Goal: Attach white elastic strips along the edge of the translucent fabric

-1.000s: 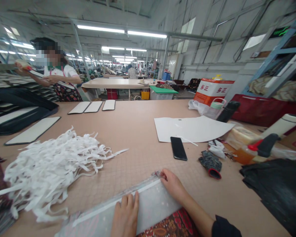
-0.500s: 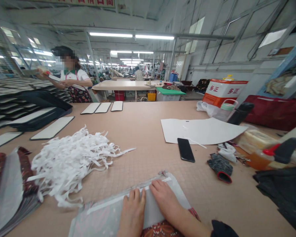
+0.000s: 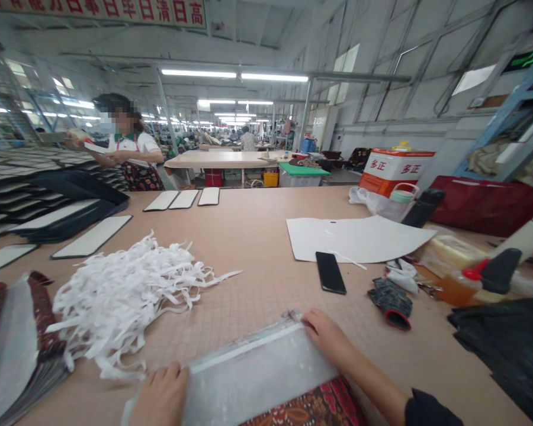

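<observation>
The cloth piece [image 3: 249,384] lies at the near middle of the surface [image 3: 257,284], slanting from near left to farther right, its pale backing up and a dark red flowered part showing along the near side. A narrow white strip [image 3: 240,353] runs along its far edge. The left hand [image 3: 160,393] rests over the left end, fingers close together and pointing away; whether it grips or only presses cannot be told. The right hand [image 3: 322,331] has its fingers bent over the far right corner, at the strip's right end; its thumb is hidden, so a pinch cannot be confirmed. Set at opposite ends, the hands probably keep cloth and strip stretched straight and flat between them. A loose pile of white strips [image 3: 119,296] lies to the left, presumably there to be within easy reach, with a stack of flowered cloth [image 3: 39,319] beside it at the near left edge. The phone [image 3: 331,272] and a dark, red-rimmed bundle [image 3: 391,302] sit farther right, apart from the cloth, apparently so that the middle stays usable.
</observation>
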The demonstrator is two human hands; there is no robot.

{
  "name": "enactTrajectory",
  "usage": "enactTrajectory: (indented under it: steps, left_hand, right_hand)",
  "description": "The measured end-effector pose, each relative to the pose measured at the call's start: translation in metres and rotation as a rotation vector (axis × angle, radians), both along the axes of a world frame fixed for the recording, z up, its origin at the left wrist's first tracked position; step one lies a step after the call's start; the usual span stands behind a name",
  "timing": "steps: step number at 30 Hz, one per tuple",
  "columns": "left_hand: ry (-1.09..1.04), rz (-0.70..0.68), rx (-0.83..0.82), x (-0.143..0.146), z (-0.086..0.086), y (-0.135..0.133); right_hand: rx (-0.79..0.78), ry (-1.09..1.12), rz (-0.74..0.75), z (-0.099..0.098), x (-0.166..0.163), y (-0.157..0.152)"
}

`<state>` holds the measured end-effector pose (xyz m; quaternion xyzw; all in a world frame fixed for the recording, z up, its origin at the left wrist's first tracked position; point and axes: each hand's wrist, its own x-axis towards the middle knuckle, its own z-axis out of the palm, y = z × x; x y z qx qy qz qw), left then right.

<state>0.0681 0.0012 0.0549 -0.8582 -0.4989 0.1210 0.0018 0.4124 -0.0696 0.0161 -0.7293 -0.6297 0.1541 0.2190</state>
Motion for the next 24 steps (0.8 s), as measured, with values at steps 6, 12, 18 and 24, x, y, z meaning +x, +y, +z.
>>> enactTrajectory:
  steps: [6, 12, 18, 24]
  left_hand:
    - [-0.256, -0.245, -0.126, 0.109, 0.008, 0.001]
    - [-0.396, -0.373, -0.062, 0.18, -0.012, -0.001]
    - [-0.348, -0.507, 0.077, 0.198, -0.029, -0.009]
    - [-0.366, -0.484, 0.084, 0.198, -0.031, -0.01]
  right_hand:
    - [-0.115, -0.032, -0.081, -0.002, 0.009, 0.011]
    - [-0.08, 0.003, -0.048, 0.008, 0.013, 0.013]
    - [0.054, -0.165, 0.073, 0.0, 0.001, 0.001]
    - [0.086, -0.059, 0.038, -0.011, 0.007, -0.003]
